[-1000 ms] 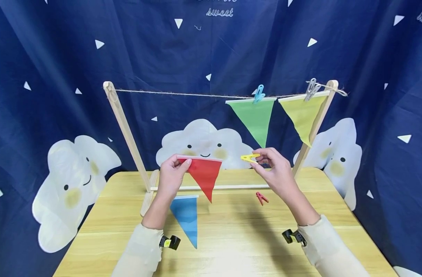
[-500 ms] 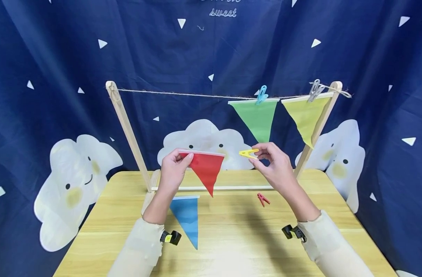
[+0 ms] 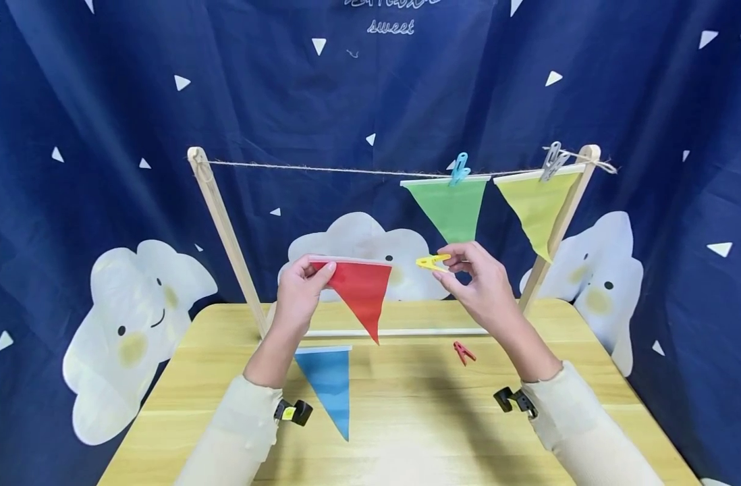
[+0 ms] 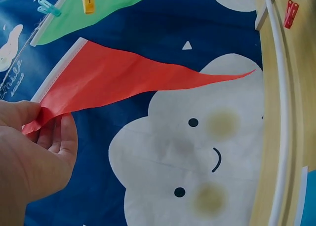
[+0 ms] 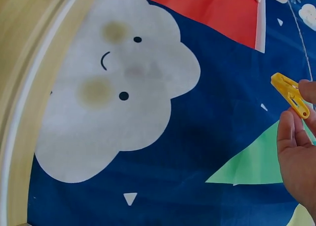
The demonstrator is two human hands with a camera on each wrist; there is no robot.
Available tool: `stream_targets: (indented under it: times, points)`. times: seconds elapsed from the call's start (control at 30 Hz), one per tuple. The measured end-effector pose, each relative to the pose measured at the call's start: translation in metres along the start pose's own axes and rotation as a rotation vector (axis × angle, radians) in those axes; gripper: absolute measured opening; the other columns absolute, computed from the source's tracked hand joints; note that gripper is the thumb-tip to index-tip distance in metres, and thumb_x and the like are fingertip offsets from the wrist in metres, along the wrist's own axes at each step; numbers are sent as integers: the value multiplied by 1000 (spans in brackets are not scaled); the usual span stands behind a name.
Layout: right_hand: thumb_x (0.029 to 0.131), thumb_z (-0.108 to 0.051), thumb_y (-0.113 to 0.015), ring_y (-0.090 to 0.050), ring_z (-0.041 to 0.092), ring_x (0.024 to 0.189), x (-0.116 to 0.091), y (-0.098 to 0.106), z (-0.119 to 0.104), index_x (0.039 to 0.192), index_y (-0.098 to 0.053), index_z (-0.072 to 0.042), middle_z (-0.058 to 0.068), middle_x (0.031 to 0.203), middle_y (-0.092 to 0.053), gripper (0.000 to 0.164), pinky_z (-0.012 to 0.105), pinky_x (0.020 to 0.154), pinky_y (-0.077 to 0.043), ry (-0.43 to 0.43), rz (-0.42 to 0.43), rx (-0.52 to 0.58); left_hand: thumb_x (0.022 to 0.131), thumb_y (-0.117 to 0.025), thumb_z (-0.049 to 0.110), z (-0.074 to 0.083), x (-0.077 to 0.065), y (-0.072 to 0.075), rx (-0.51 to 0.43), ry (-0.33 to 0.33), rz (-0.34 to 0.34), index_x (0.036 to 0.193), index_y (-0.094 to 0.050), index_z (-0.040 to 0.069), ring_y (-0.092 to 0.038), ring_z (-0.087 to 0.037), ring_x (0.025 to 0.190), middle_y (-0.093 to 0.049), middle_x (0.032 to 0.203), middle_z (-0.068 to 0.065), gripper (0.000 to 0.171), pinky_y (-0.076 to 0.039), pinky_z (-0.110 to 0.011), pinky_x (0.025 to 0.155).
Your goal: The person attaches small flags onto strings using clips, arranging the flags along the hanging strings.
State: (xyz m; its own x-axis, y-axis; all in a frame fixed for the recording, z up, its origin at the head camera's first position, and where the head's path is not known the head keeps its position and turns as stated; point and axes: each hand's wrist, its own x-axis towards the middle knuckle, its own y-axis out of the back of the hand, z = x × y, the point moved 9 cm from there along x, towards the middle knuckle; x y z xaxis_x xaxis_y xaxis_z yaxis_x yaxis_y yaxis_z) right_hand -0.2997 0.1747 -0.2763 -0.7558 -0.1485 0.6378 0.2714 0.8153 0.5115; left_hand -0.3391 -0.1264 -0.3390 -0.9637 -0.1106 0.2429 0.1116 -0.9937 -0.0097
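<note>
My left hand pinches the left top corner of a red triangular pennant, which hangs point down above the table. In the left wrist view the thumb lies over the white top edge of the pennant. To the right, my right hand holds a yellow clothespin between thumb and fingers, its nose toward the pennant but apart from it. The right wrist view shows the same clothespin in the fingertips. Behind and above both hands runs a string between two wooden posts.
A green pennant hangs by a blue clothespin, a yellow pennant by a grey clothespin. On the table lie a blue pennant and a red clothespin. Wooden posts stand at either side.
Both hands have risen slightly toward the string, carrying the red pennant and the yellow clothespin. The clothespin has shifted a little left, nearer the pennant.
</note>
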Motion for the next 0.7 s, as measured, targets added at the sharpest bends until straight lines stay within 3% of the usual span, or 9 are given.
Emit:
stream_targets:
  times: [0.27,0.47,0.7]
  points:
    - [86,-4,-83,-69,25,93,12,6,-12,118,-68,-5,10,106,-67,35,6,85,-50,42,10,-33,99,-70,15,10,7,0,9,1,9,117,-69,-1,-69,-15,85,-71,104,-12,24,-60,-21,82]
    - [86,-5,-84,-68,20,93,20,9,-18,118,-69,-6,8,107,-67,36,6,86,-49,61,26,-42,99,-70,15,21,13,-5,-1,-10,2,120,-69,-2,-70,-16,87,-70,109,-14,27,-61,-22,82]
    - [85,-9,-85,-68,19,94,29,10,-29,118,-70,-6,7,107,-69,36,15,86,-53,143,49,-74,99,-70,13,38,22,-8,-6,-55,0,116,-70,-1,-71,-16,84,-72,102,-10,23,-61,-23,81]
